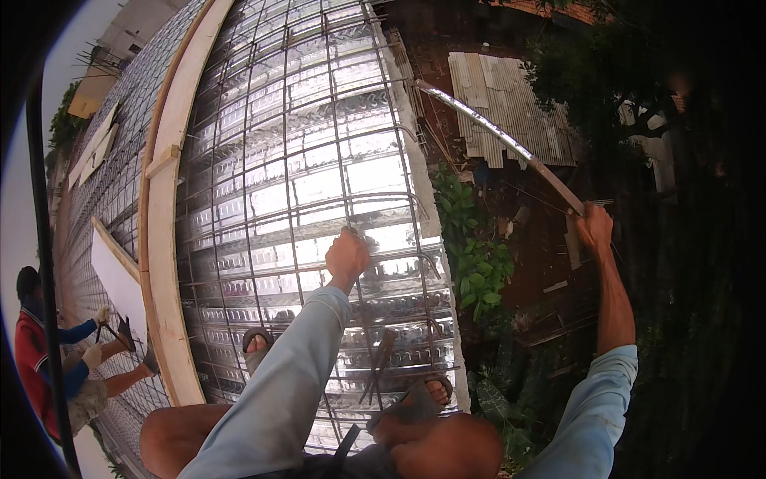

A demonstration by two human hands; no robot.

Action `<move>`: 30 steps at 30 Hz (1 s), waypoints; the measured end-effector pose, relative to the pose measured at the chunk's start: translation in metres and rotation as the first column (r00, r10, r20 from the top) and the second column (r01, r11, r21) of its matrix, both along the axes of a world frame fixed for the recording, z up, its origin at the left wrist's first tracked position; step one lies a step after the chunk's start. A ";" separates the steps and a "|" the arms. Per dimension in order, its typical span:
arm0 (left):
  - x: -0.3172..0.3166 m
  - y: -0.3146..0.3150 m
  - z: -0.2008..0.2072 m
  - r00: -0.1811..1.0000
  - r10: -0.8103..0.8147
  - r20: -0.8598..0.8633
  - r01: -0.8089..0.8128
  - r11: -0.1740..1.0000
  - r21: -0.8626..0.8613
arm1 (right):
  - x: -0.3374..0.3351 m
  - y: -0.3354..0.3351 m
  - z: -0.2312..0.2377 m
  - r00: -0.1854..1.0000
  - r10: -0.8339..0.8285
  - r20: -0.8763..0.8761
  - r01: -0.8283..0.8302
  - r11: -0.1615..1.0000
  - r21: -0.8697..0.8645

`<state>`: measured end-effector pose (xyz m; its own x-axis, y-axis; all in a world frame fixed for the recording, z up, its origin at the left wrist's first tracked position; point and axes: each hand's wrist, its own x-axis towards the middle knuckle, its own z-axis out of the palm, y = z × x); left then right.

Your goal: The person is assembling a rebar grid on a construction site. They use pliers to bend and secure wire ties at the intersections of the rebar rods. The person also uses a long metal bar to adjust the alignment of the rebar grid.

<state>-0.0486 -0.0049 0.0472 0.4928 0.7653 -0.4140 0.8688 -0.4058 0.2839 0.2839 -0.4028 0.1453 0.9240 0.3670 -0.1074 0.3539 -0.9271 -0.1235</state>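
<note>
My right hand (595,226) is closed round the lower end of a long metal pipe (499,136), held out past the slab's right edge. The pipe slants up to the left, silvery on its upper part and brownish near my hand. Its far tip meets the end of a rebar that sticks out from the mesh. My left hand (348,254) is closed in a fist on a lengthwise bar of the rebar mesh (291,199). Below that hand, a pair of pincers (378,367) rests on the mesh between my feet.
Shiny ribbed metal decking (263,168) lies under the mesh. A wooden board (166,215) runs along its left. At far left a person in a red vest (36,359) bends with a tool. Beyond the right edge are a drop, leafy plants (483,275) and a corrugated roof (495,104).
</note>
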 end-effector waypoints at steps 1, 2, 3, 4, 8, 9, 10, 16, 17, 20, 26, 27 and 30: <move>-0.001 0.001 0.004 1.000 -0.008 -0.002 0.008 1.000 -0.013 | -0.001 0.006 0.006 1.000 0.010 -0.007 -0.010 1.000 -0.015; -0.006 0.004 0.000 0.999 -0.005 0.043 0.006 0.999 -0.037 | -0.002 0.015 0.011 1.000 -0.005 -0.030 0.004 1.000 -0.026; -0.005 0.004 0.005 0.999 -0.010 0.030 0.011 0.999 -0.034 | -0.003 0.019 0.015 1.000 0.003 0.006 -0.003 1.000 -0.008; -0.004 0.003 0.009 1.000 -0.018 0.014 0.018 0.999 -0.032 | -0.007 0.023 0.018 0.999 0.007 0.038 -0.007 1.000 0.009; 0.004 -0.002 0.023 0.990 0.099 0.105 -0.091 0.993 -0.074 | -0.018 0.027 0.053 0.989 0.036 0.140 -0.025 0.997 -0.078; 0.003 -0.003 0.031 0.970 0.152 0.188 -0.134 0.985 -0.106 | -0.028 0.029 0.070 0.985 0.019 0.172 -0.009 0.998 -0.057; -0.004 0.000 0.035 0.942 0.210 0.263 -0.176 0.973 -0.148 | -0.037 0.031 0.082 0.982 0.022 0.188 -0.010 0.998 -0.068; 0.052 -0.006 0.043 0.608 0.111 0.786 0.101 0.971 -0.215 | -0.115 -0.007 0.167 0.944 -0.039 0.327 0.121 0.964 -0.236; 0.076 0.004 0.055 0.576 0.314 0.755 0.206 0.838 -0.505 | -0.124 0.002 0.169 0.948 -0.042 0.315 0.111 0.973 -0.204; 0.153 0.014 0.110 0.609 0.722 0.327 0.340 0.135 -0.931 | -0.156 0.037 0.208 0.942 -0.052 0.333 0.139 0.960 -0.243; 0.200 0.047 0.161 0.330 0.793 -0.512 0.291 -0.601 -0.744 | -0.186 0.114 0.270 0.968 0.096 0.232 0.012 0.905 -0.424; 0.197 0.055 0.159 0.305 0.786 -0.538 0.292 -0.615 -0.732 | -0.184 0.133 0.277 0.971 0.126 0.203 -0.014 0.878 -0.479; 0.189 0.067 0.183 0.292 0.739 -0.607 0.273 -0.673 -0.688 | -0.177 0.188 0.296 0.971 0.200 0.128 -0.089 0.805 -0.586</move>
<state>0.1402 0.0624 0.2301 0.7327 -0.1649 -0.6603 -0.1173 0.9251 -0.3612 0.1068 -0.2145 0.4413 0.8887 0.4203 -0.1831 0.4531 -0.7447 0.4900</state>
